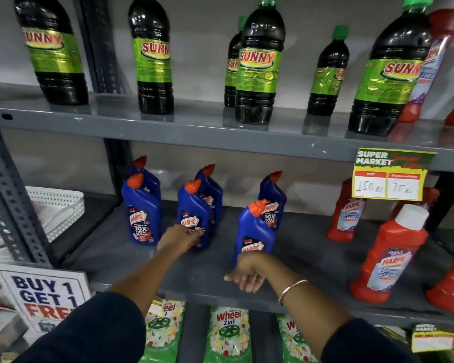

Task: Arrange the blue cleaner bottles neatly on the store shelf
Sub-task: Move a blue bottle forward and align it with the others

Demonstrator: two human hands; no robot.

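Several blue Harpic cleaner bottles with orange caps stand on the grey middle shelf (pixel 110 255) in loose pairs. One pair is at the left (pixel 142 205), one in the middle (pixel 194 205), and one at the right, with its front bottle (pixel 256 231) set well forward of the back one (pixel 271 197). My left hand (pixel 180 238) reaches in and wraps its fingers across the lower label of the middle front bottle. My right hand (pixel 247 271) hangs in front of the base of the right front bottle, fingers loosely curled downward, holding nothing.
Red Harpic bottles (pixel 388 252) stand at the right of the same shelf, under a yellow price tag (pixel 391 174). Dark Sunny bottles (pixel 258 61) line the shelf above. A white perforated basket (pixel 58 210) sits at the left. Green Wheel packs (pixel 228 334) hang below.
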